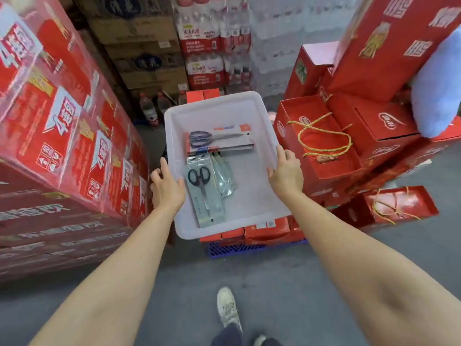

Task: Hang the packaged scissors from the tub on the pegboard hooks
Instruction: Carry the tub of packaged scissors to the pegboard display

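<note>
Tub (259, 113) holds packaged scissors (204, 193).

I stand on a grey concrete floor (287, 283) in a stockroom aisle. To my left rises a stack of red printed cartons (57, 126) wrapped in clear film. Ahead, brown cardboard boxes (139, 46) are piled beside shrink-wrapped packs of bottled water (212, 46). To my right sit open red gift boxes (324, 146) with yellow cord handles (321, 136). A blue plastic pallet (232, 249) lies on the floor under low red boxes. Lighting is even and diffuse.
</note>
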{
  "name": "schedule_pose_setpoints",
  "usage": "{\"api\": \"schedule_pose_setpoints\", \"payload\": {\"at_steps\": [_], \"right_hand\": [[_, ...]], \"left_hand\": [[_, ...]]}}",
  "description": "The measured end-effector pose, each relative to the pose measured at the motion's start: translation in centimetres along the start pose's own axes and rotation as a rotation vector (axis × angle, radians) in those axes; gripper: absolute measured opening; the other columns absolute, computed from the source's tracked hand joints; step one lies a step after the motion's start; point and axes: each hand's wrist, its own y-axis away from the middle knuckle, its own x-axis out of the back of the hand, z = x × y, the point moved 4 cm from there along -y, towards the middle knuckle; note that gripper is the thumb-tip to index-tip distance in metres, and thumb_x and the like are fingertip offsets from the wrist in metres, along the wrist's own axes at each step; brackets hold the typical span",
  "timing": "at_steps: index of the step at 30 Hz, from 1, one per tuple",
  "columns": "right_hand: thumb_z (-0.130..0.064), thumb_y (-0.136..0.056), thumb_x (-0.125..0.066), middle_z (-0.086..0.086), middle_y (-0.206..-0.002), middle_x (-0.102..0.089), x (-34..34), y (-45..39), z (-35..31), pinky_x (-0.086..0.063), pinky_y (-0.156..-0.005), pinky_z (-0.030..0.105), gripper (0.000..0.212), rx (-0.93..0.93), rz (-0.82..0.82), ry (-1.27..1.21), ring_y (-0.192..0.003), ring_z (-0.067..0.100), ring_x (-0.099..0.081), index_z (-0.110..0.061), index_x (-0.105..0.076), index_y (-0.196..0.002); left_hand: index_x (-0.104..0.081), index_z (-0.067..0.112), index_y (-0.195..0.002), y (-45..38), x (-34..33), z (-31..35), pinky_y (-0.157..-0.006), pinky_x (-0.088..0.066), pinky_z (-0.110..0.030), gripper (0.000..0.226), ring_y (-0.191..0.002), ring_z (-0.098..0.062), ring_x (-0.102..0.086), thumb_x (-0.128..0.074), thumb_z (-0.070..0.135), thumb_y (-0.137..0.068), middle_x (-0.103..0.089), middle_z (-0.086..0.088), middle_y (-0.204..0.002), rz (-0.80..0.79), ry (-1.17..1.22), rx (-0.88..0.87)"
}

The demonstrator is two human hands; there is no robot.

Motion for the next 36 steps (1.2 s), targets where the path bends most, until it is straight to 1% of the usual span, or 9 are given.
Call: {"api": "schedule_pose_setpoints", "payload": {"at_steps": [2,5,9,16,21,25,30,33,36], "right_hand": [[-0.02,-0.093,-0.06,0.011,-0.139,-0.045,-0.5,-1.7,-0.5,-0.045,-0.089,0.043,0.06,-0.031,0.004,-0.002,-0.117,0.035,-0.047,-0.015,-0.033,-0.146],[-0.02,-0.094,-0.057,0.013,-0.13,-0.049,-1.7,-3.9,-0.6,-0.046,-0.082,0.044,0.06,-0.06,-0.01,-0.002,-0.112,0.036,-0.05,-0.019,-0.031,-0.148],[-0.021,-0.097,-0.047,0.013,-0.115,-0.052,-2.6,-5.9,0.8,-0.047,-0.076,0.043,0.059,-0.081,-0.037,-0.004,-0.092,0.038,-0.059,-0.031,-0.025,-0.151],[-0.023,-0.1,-0.045,0.009,-0.098,-0.047,-2.5,-3.6,0.9,-0.044,-0.069,0.04,0.058,-0.069,0.002,-0.057,-0.072,0.03,-0.052,-0.033,-0.022,-0.153],[-0.022,-0.1,-0.048,0.008,-0.096,-0.047,-0.8,-0.7,0.4,-0.048,-0.073,0.042,0.061,-0.013,-0.003,-0.097,-0.073,0.026,-0.053,-0.033,-0.019,-0.153],[-0.022,-0.101,-0.048,0.009,-0.098,-0.049,0.6,2.9,0.7,-0.051,-0.076,0.044,0.061,0.053,-0.034,-0.14,-0.074,0.025,-0.054,-0.033,-0.019,-0.153],[-0.022,-0.1,-0.048,0.007,-0.099,-0.049,1.7,9.1,1.6,-0.048,-0.077,0.042,0.06,0.145,-0.098,-0.192,-0.077,0.023,-0.051,-0.034,-0.022,-0.153],[-0.021,-0.1,-0.048,0.004,-0.099,-0.047,2.3,13.5,2.2,-0.044,-0.075,0.037,0.061,0.217,-0.135,-0.201,-0.077,0.021,-0.049,-0.034,-0.022,-0.153],[-0.021,-0.1,-0.048,0.007,-0.105,-0.05,2.2,16.8,2.2,-0.044,-0.073,0.036,0.06,0.262,-0.204,-0.189,-0.075,0.022,-0.049,-0.034,-0.022,-0.153]], "left_hand": [[-0.002,0.021,-0.157,-1.5,-0.2,0.1,-0.099,-0.037,-0.046,0.066,-0.129,-0.037,-0.039,-0.04,0.025,-0.103,-0.023,-0.017,-0.154,0.007,0.043,0.039],[-0.01,0.021,-0.156,-3.1,-1.0,0.2,-0.094,-0.04,-0.044,0.063,-0.123,-0.039,-0.047,-0.042,0.02,-0.102,-0.032,-0.019,-0.15,0.037,0.116,0.035],[-0.017,0.026,-0.155,-3.7,-1.7,0.3,-0.097,-0.039,-0.041,0.063,-0.123,-0.037,-0.048,-0.046,0.015,-0.101,-0.038,-0.017,-0.146,0.109,0.18,0.021],[-0.02,0.026,-0.156,-2.0,-0.9,-0.8,-0.085,-0.038,-0.033,0.062,-0.107,-0.034,-0.054,-0.048,0.018,-0.101,-0.049,-0.017,-0.127,0.211,0.176,0.009],[-0.022,0.024,-0.156,2.8,1.1,-1.8,-0.085,-0.04,-0.035,0.061,-0.11,-0.035,-0.054,-0.047,0.017,-0.1,-0.05,-0.019,-0.127,0.301,0.171,0.022],[-0.021,0.026,-0.156,8.3,2.2,-3.2,-0.099,-0.041,-0.044,0.064,-0.123,-0.035,-0.049,-0.049,0.016,-0.099,-0.044,-0.017,-0.142,0.348,0.158,0.079],[-0.022,0.029,-0.155,17.3,2.5,-6.2,-0.089,-0.045,-0.047,0.064,-0.109,-0.04,-0.055,-0.049,0.017,-0.098,-0.05,-0.018,-0.128,0.422,0.133,0.184],[-0.021,0.03,-0.155,23.5,2.4,-8.3,-0.091,-0.043,-0.047,0.063,-0.111,-0.04,-0.054,-0.048,0.017,-0.099,-0.049,-0.021,-0.129,0.458,0.135,0.28],[-0.023,0.03,-0.155,28.0,1.9,-11.0,-0.079,-0.042,-0.04,0.064,-0.099,-0.038,-0.055,-0.049,0.015,-0.098,-0.051,-0.02,-0.118,0.486,0.157,0.335]]}}
